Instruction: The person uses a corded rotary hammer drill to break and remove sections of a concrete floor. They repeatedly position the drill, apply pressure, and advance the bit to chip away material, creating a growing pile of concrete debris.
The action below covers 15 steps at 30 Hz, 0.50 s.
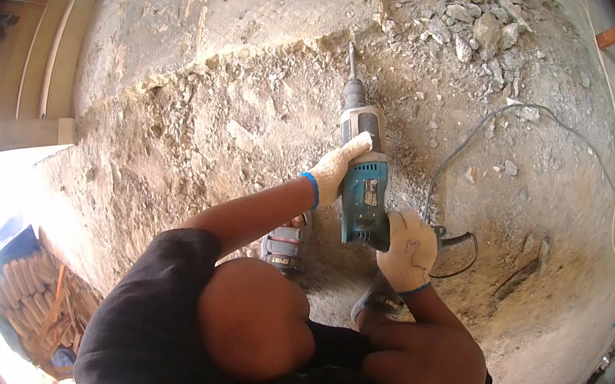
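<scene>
- Steadying is probably handled by the left hand (pixel 335 171), clamped round the rotary hammer's (pixel 366 192) front
- bit (pixel 352 60) is pointed at the broken slab edge (pixel 264 48)
- rear's gripped by the right hand (pixel 407 252), maybe for control
- cord (pixel 521 105) is looped off right, presumably clear of the bit

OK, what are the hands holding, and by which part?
The drill: left hand gripping its middle, right hand gripping its rear end.
</scene>
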{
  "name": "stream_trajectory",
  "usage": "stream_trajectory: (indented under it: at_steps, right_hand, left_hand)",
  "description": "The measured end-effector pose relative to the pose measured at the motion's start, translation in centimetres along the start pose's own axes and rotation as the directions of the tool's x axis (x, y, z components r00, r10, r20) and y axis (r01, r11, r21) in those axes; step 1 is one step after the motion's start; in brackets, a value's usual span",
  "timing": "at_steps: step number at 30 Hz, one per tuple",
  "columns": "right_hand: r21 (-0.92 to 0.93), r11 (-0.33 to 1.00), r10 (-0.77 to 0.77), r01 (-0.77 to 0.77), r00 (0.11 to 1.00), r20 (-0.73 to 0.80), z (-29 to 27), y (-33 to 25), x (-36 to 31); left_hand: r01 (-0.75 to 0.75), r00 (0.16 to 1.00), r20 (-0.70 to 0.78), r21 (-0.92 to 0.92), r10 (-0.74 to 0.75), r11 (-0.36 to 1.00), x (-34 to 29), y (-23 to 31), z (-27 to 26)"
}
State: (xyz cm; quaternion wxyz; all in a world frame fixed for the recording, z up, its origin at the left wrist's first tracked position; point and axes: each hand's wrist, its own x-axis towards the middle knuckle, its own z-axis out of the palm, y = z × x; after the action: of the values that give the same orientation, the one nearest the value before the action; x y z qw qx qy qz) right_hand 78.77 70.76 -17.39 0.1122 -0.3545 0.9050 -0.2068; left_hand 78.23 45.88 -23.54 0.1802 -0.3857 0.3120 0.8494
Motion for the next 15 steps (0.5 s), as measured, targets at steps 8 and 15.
stream_trajectory:
  at_steps: [8,15]
  right_hand:
    - [0.059,0.998,0.035,-0.031,0.998,-0.060,1.5,0.8,-1.9]
    - [0.040,0.997,0.062,-0.063,0.998,0.022,-0.5,-0.2,-1.5]
  left_hand:
    - [-0.028,0.998,-0.060,0.015,0.029,1.000,-0.7,-1.0,0.8]
    - [-0.067,0.998,0.014,0.057,0.066,0.996,-0.8,0.1,1.4]
